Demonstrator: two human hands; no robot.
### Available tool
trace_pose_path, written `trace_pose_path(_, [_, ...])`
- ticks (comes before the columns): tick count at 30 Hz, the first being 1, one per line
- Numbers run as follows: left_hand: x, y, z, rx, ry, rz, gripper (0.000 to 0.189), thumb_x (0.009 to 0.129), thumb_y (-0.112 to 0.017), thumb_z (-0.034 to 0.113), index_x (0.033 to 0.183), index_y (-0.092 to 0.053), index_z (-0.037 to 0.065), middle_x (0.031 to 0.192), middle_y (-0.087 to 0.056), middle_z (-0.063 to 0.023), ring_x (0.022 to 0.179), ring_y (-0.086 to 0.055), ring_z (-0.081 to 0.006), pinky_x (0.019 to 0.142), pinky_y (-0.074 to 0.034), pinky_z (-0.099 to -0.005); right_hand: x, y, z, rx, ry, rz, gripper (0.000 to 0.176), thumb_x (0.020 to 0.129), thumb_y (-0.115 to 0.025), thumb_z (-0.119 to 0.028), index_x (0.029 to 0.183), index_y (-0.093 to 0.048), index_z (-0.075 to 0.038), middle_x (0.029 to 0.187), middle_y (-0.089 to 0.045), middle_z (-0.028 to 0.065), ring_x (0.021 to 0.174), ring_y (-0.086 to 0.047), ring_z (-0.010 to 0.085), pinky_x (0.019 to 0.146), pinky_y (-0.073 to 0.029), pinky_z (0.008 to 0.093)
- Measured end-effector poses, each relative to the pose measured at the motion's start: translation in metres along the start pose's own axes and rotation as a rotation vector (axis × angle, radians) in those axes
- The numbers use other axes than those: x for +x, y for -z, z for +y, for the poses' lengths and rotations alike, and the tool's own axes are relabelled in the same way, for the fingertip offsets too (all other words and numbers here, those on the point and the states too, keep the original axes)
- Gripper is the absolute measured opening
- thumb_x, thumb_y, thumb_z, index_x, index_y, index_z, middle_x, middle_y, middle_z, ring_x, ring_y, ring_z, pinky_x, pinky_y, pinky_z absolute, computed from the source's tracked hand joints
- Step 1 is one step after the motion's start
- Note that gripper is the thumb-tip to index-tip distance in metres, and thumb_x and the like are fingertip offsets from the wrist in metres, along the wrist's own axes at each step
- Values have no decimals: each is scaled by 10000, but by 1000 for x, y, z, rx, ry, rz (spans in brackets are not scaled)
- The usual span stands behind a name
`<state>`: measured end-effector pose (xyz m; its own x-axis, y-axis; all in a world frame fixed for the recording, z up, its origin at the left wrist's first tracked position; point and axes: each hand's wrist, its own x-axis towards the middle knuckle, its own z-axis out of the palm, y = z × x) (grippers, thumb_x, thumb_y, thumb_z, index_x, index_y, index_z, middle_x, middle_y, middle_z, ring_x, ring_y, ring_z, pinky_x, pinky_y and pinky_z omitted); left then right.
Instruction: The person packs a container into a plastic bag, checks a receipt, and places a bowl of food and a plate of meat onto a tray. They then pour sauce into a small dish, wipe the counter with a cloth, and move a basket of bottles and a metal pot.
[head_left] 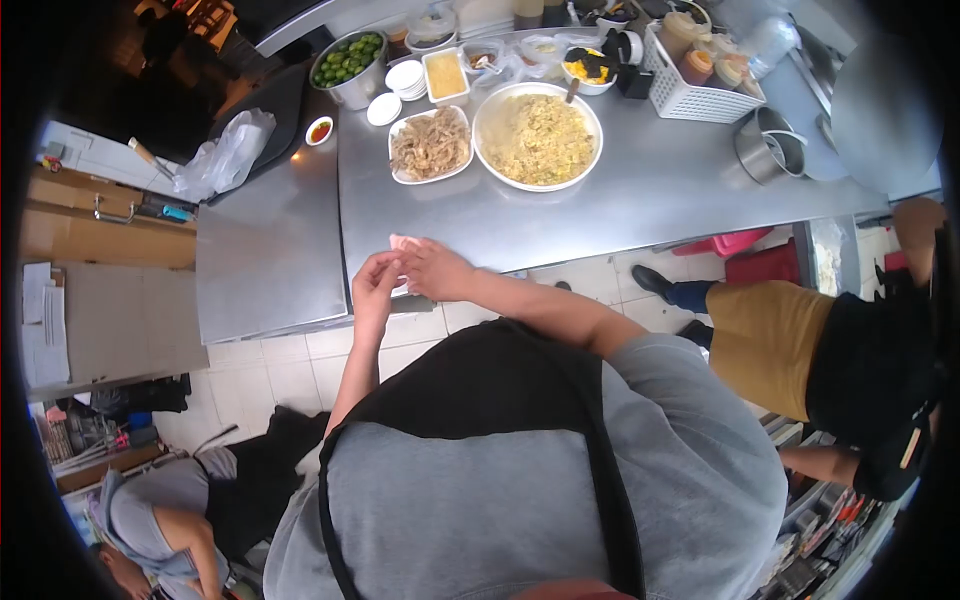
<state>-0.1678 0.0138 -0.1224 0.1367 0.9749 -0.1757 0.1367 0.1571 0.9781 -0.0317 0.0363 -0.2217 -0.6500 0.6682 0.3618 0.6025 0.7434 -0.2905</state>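
Note:
My left hand (pixel 376 279) and my right hand (pixel 436 270) meet at the front edge of the steel counter (pixel 640 180). Their fingers are bent together around something small and pale pink (pixel 403 242), mostly covered by the fingers. Beyond them stands a white tray of shredded brown food (pixel 430 145). To its right is a large white bowl (pixel 481 150) of yellow, crumbly food (pixel 540 140), with a brown handle at its rim.
Behind stand a pot of green fruit (pixel 348 68), white lids (pixel 405 78) and a white basket of bottles (pixel 690 92). A metal pot (pixel 768 150) is at the right. Co-workers are at the right (pixel 770 335) and lower left (pixel 170 500).

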Motion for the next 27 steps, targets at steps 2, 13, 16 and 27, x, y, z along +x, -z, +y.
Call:
trace_pose_path(2, [7, 0, -3, -12, 3, -21, 189, 859, -508, 139, 991, -542, 8, 953, -605, -105, 832, -589, -163, 707, -463, -264, -17, 10, 8, 7, -3, -14, 527, 764, -547, -308, 1202, -424, -43, 1338, -315, 136, 1252, -274, 244, 1032, -185, 385])
trace_pose_path(13, [33, -52, 0, -37, -42, -195, 174, 839, -545, 145, 961, -556, 21, 922, -609, -78, 802, -590, -145, 678, -460, -249, -315, 153, 112, -539, -646, 208, 539, 707, -566, -101, 1216, -404, -31, 1262, -395, 171, 1182, -373, 297, 944, -339, 363])
trace_pose_path(16, [38, -65, 4, -38, -95, -238, 179, 839, -549, 150, 963, -556, 22, 921, -610, -77, 804, -591, -147, 676, -459, -247, -366, 197, 120, -743, -812, 300, 407, 730, -550, -100, 1126, -481, -40, 1162, -482, 176, 1060, -480, 317, 873, -400, 381])
trace_pose_path(27, [67, -79, 36, 19, -185, -203, 161, 840, -544, 136, 941, -573, 14, 892, -610, -58, 781, -592, -135, 664, -457, -241, -269, 260, 124, -136, -1228, 798, 199, 803, -515, -225, 842, -545, -33, 679, -580, 154, 675, -553, 373, 622, -453, 396])
